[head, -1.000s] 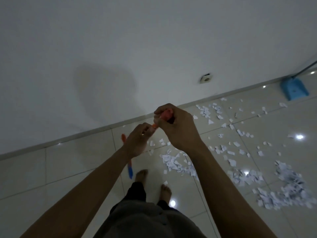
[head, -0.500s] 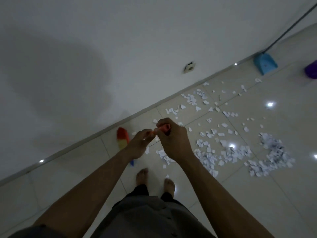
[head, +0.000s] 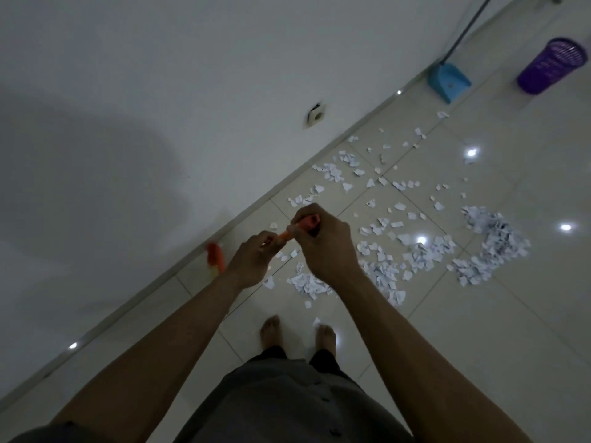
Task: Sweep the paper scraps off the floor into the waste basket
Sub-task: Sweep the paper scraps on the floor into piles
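Orange handle (head: 307, 222) lies inside left hand (head: 252, 263) and right hand (head: 324, 247) fingers (head: 308, 211).

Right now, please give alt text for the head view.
The left hand and right hand grip an orange broom handle over a tiled floor strewn with white paper scraps; a blue dustpan and purple waste basket stand beyond them.

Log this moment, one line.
left hand: grips broom handle | right hand: grips handle end | paper scraps: on floor | purple waste basket: beside blue dustpan
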